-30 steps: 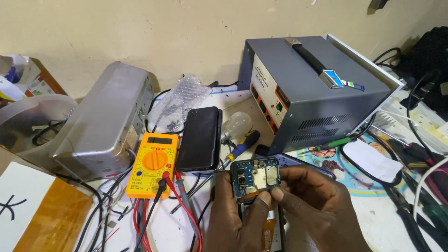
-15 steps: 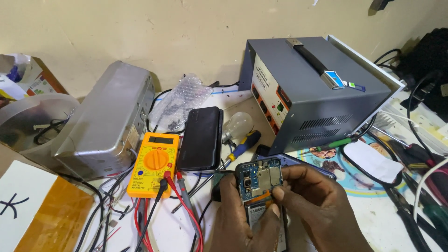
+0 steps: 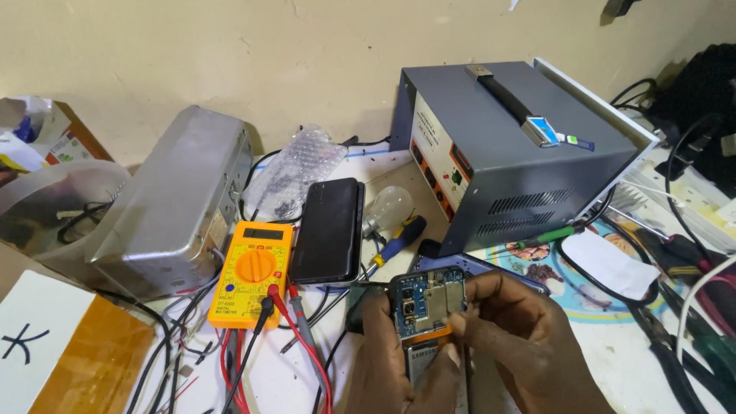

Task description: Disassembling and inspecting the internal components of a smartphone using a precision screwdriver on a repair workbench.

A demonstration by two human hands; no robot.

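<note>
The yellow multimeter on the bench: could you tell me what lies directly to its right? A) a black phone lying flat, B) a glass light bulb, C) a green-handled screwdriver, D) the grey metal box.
A: the black phone lies flat right beside the yellow multimeter; the light bulb is beyond the phone, and the dented grey metal box sits on the multimeter's left.

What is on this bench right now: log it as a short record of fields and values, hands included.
left hand: grips the left edge of the opened phone
right hand: fingers pinch the phone's right edge
phone: back cover off, circuit board showing
left of hands: yellow multimeter with red and black leads
beside the meter: black phone lying flat
behind: grey power supply box, light bulb
far left: grey metal case
</note>
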